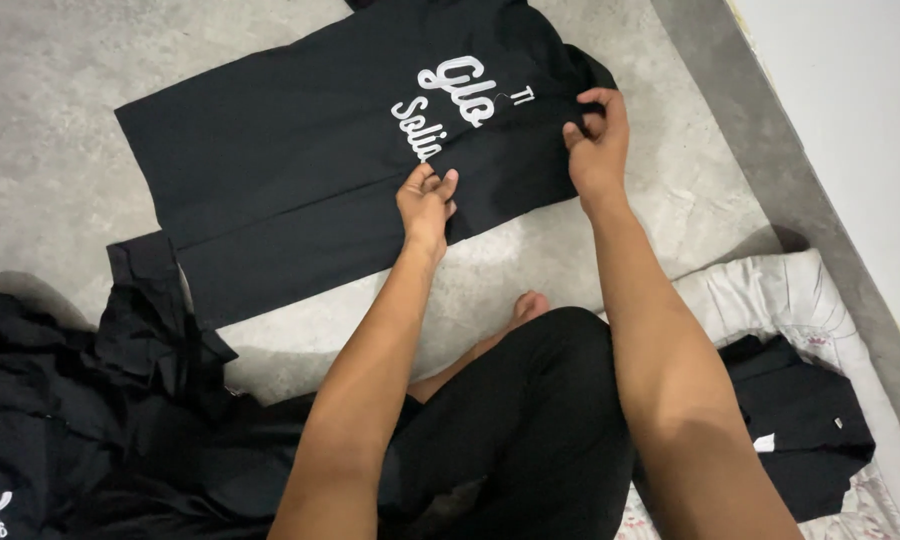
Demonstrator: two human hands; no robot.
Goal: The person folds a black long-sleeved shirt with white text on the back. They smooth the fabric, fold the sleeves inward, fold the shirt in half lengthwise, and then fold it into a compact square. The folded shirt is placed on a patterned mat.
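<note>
Both your bare arms reach forward from the bottom of the view, elbows bent a little, forearms roughly parallel. Your left hand (426,202) is palm down, wrist straight, thumb and fingertips pinched together. Your right hand (598,138) reaches further forward, the wrist bent slightly inward, its fingers curled and pinched against the thumb. The two hands are near each other but apart.

Black shirt (300,170), partly folded into a long rectangle, lying flat and slantwise on the grey concrete floor (60,70). White script lettering shows near its right end. The near long edge is folded over, apparently a sleeve or side panel; the fabric looks smooth, with few creases.
</note>
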